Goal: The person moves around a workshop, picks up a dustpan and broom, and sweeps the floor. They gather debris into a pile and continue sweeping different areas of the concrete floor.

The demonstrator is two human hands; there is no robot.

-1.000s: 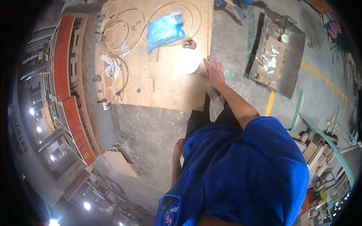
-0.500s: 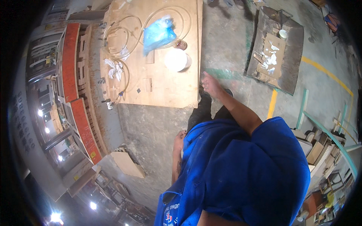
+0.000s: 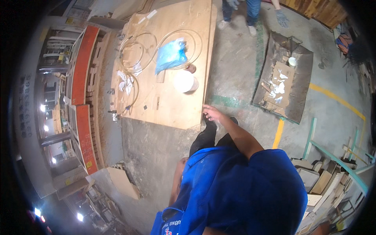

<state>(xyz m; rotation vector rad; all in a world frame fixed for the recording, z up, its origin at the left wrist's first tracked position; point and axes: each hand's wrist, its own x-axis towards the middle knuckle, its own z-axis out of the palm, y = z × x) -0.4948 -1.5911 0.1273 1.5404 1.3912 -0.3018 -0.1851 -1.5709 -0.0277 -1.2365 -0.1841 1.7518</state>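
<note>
My right hand (image 3: 212, 112) hangs by the near right corner of a wooden table (image 3: 176, 113), with its fingers loosely bent and apart and nothing seen in them. Whether it touches the table's edge I cannot tell. Low beside my body is my left hand (image 3: 181, 161), its fingers mostly hidden by my blue shirt. On the tabletop nearest my right hand stands a white tub (image 3: 184, 81), with a small brown jar (image 3: 190, 68) behind it. A blue plastic bag (image 3: 171, 56) lies farther back among loops of clear hose (image 3: 199, 39). Crumpled white paper (image 3: 126, 82) rests at the left.
Right of the table, a metal bin (image 3: 303, 78) holds cardboard and white scraps. Another person's jeans-clad legs (image 3: 253, 9) and a gloved hand (image 3: 282, 18) appear at the far edge. Orange beams (image 3: 81, 133) run along the left; green metal frames (image 3: 337, 152) stand at right.
The view has shifted, so the table and bin sit lower. My right hand has come nearer the table's corner. The other person's legs and gloved hands show more at the top.
</note>
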